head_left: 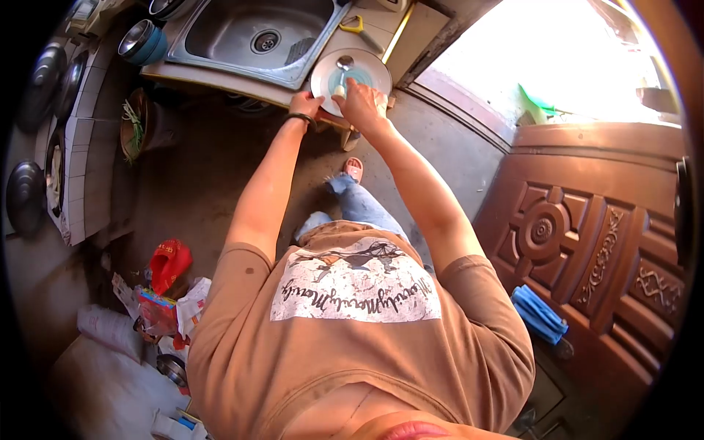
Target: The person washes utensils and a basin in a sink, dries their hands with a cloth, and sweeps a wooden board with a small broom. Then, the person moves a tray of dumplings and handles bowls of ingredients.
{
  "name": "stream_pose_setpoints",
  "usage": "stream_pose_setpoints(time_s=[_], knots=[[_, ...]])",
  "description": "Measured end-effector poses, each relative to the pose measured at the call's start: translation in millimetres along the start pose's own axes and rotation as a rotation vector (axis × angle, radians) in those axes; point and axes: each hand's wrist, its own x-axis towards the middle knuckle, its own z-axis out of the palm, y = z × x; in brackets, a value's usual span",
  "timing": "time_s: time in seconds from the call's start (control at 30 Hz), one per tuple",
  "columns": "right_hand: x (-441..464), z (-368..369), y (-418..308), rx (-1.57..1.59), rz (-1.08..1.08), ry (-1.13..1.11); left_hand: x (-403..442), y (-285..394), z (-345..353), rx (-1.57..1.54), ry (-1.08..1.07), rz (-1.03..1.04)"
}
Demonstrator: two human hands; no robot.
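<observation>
One sink (220,37) parts plate (320,71) from apparently nested bowls (152,50).

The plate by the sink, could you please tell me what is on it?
A spoon shows on the plate, with something pale, perhaps its handle, beside the right hand. Anything beneath that hand cannot be seen.

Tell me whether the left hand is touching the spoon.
Apart: the head view shows a strip of the plate between the left hand, at the rim, and the spoon.
</observation>
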Motion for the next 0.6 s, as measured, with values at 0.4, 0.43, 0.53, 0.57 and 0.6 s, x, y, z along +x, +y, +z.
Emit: stream_pose_setpoints(time_s=[0.4, 0.43, 0.53, 0.57, 0.6], knots=[[60, -16, -24, 0.123, 0.009, -0.098, 14, 32, -24, -0.230, -0.163, -0.001], [69, -26, -32, 0.116, 0.003, -0.117, 18, 42, -30, -0.245, -0.155, -0.007], [99, -51, -63, 0.008, 0.014, -0.112, 36, 84, -60, -0.315, -0.251, -0.025], [112, -57, -75, -0.041, 0.009, -0.099, 45, 97, -70, -0.301, -0.272, -0.066], [123, -61, -87, -0.092, 0.012, -0.069, 48, 108, -78, -0.331, -0.297, -0.103]])
